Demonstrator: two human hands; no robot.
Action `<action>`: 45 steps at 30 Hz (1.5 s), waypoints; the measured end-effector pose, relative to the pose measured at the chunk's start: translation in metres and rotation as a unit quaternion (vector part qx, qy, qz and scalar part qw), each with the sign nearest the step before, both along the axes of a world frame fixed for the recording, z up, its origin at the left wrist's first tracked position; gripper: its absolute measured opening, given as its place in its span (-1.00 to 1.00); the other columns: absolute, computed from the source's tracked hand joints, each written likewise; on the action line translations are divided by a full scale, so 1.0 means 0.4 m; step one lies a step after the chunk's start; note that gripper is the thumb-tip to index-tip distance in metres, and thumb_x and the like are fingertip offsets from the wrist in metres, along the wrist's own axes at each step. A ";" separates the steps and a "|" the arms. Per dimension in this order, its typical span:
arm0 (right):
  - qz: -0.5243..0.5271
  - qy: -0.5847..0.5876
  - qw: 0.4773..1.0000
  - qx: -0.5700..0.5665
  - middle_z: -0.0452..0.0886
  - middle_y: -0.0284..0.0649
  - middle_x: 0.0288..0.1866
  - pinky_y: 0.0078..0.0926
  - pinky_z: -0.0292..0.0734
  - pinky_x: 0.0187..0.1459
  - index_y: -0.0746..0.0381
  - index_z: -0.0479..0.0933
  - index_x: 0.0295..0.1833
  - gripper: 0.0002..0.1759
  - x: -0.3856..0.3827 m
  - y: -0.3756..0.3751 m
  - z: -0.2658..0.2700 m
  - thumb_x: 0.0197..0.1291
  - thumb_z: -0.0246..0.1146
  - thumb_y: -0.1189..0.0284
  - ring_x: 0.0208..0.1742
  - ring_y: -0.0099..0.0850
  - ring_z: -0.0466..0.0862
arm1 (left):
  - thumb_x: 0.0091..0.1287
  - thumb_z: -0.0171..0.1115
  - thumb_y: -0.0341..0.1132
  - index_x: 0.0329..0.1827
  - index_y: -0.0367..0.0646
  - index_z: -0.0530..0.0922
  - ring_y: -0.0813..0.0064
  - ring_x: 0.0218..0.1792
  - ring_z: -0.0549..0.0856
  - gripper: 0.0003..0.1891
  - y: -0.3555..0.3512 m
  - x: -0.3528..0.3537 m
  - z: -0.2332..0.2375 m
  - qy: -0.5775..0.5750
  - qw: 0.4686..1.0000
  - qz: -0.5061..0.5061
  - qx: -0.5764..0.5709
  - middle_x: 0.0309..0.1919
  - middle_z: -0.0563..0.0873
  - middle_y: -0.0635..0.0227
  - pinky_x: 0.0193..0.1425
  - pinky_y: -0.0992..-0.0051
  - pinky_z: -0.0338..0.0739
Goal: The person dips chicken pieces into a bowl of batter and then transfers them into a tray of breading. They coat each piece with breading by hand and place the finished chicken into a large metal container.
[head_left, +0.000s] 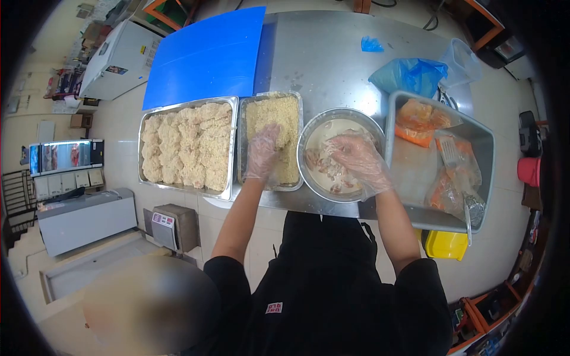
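Observation:
My left hand [264, 151], in a clear plastic glove, is down in a metal tray [300, 113] of pale yellow crumbs [287, 160]. Its fingers are curled together against the crumbs, and what lies under them is hidden. Over a round metal bowl [304, 178] of whitish batter [320, 132] is my right hand [358, 157], also gloved. Its fingers are drawn together and smeared with batter; I cannot make out what is in them. Pieces of raw meat [341, 185] show in the batter around that hand.
At left, a larger metal tray [234, 172] holds rows of crumb-coated pieces [187, 145]. Behind it lies a blue board [205, 56]. A grey tub [484, 127] at right contains bagged orange food [414, 133] and a slotted turner [449, 151]. Beyond are a blue bag [409, 76] and a clear container [462, 62].

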State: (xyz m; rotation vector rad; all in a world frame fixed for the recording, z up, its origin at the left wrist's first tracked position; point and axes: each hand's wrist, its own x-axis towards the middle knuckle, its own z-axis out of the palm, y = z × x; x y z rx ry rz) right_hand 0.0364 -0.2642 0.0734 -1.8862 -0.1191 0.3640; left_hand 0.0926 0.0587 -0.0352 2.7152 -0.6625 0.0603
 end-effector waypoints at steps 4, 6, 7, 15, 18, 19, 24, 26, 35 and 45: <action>0.006 -0.021 0.999 -0.026 0.77 0.04 0.11 -0.18 0.65 0.26 0.29 0.74 0.23 -0.63 0.007 0.001 0.007 0.45 0.37 0.31 0.14 -0.07 0.77 | 0.22 0.35 -0.50 0.43 -0.14 0.67 0.00 0.11 0.85 -0.39 0.030 0.011 0.090 -0.004 1.000 0.000 0.023 0.10 0.85 -0.03 0.29 0.19 0.74; -0.001 -0.033 0.999 -0.024 0.77 0.04 0.11 -0.17 0.65 0.25 0.29 0.75 0.23 -0.63 0.001 -0.002 0.002 0.46 0.36 0.30 0.13 -0.05 0.78 | 0.29 0.40 -0.43 0.47 -0.08 0.66 0.04 -0.01 0.86 -0.40 0.042 0.030 0.166 0.137 0.987 0.061 0.052 0.01 0.87 -0.01 0.17 0.17 0.76; -0.006 -0.036 0.999 -0.029 0.77 0.05 0.10 -0.16 0.65 0.25 0.29 0.75 0.22 -0.63 -0.003 -0.003 0.005 0.47 0.36 0.29 0.13 -0.05 0.77 | 0.33 0.42 -0.40 0.49 -0.05 0.65 0.07 -0.08 0.86 -0.41 0.040 0.041 0.221 0.206 0.972 0.094 0.066 -0.04 0.88 0.00 0.11 0.16 0.77; -0.010 -0.055 0.998 -0.024 0.77 0.05 0.09 -0.09 0.63 0.26 0.26 0.75 0.21 -0.63 -0.003 -0.008 0.018 0.48 0.33 0.26 0.15 0.01 0.76 | 0.57 0.33 0.15 0.77 0.12 0.33 0.15 0.50 0.63 -0.22 0.021 0.172 0.459 0.378 0.901 0.077 0.197 0.58 0.58 0.10 0.62 0.21 0.50; -0.019 -0.049 0.998 -0.036 0.76 0.06 0.11 -0.10 0.63 0.26 0.25 0.76 0.21 -0.64 -0.002 -0.010 0.005 0.47 0.33 0.27 0.16 0.02 0.75 | 0.43 0.48 0.14 0.77 0.11 0.31 0.03 0.58 0.53 -0.10 0.016 0.222 0.305 0.229 0.958 -0.044 0.167 0.69 0.43 0.13 0.69 0.17 0.42; -0.015 -0.061 0.997 -0.042 0.76 0.06 0.11 -0.10 0.63 0.26 0.25 0.76 0.22 -0.64 -0.001 -0.011 -0.003 0.47 0.33 0.28 0.15 0.01 0.76 | 0.37 0.52 0.12 0.75 0.09 0.33 0.00 0.60 0.51 -0.08 -0.009 0.236 0.274 0.243 0.957 -0.048 0.150 0.70 0.41 0.12 0.69 0.17 0.42; -0.014 -0.037 0.998 -0.048 0.77 0.05 0.08 -0.14 0.67 0.21 0.25 0.76 0.21 -0.65 0.004 -0.015 -0.003 0.44 0.35 0.31 0.10 -0.03 0.78 | 0.27 0.52 -0.13 0.66 -0.05 0.43 0.00 0.53 0.58 -0.15 -0.077 0.221 0.080 0.060 0.973 -0.120 0.189 0.59 0.52 0.02 0.65 0.22 0.45; -0.010 -0.046 0.998 -0.052 0.78 0.00 0.06 -0.16 0.66 0.20 0.27 0.75 0.21 -0.66 0.005 -0.017 -0.016 0.42 0.38 0.35 0.09 -0.09 0.78 | 0.15 0.62 -0.12 0.56 -0.12 0.53 -0.09 0.48 0.59 -0.15 -0.085 0.220 0.089 0.139 0.970 -0.108 0.170 0.50 0.59 -0.02 0.61 0.17 0.49; 0.010 -0.043 0.998 -0.042 0.77 -0.01 0.08 -0.22 0.67 0.22 0.32 0.73 0.22 -0.66 0.009 -0.012 -0.034 0.40 0.37 0.44 0.10 -0.17 0.79 | 0.32 0.55 -0.08 0.28 -0.17 0.75 0.02 0.28 0.76 -0.47 0.016 0.253 0.122 0.236 0.962 -0.134 0.036 0.15 0.82 -0.01 0.48 0.13 0.60; 0.035 -0.027 0.998 -0.043 0.77 -0.05 0.07 -0.31 0.68 0.19 0.33 0.72 0.25 -0.65 0.015 -0.005 -0.053 0.41 0.36 0.46 0.08 -0.27 0.79 | 0.44 0.46 -0.07 0.38 -0.06 0.73 -0.03 0.09 0.80 -0.50 0.071 0.097 0.123 0.092 0.991 -0.089 0.034 0.04 0.82 0.05 0.31 0.07 0.67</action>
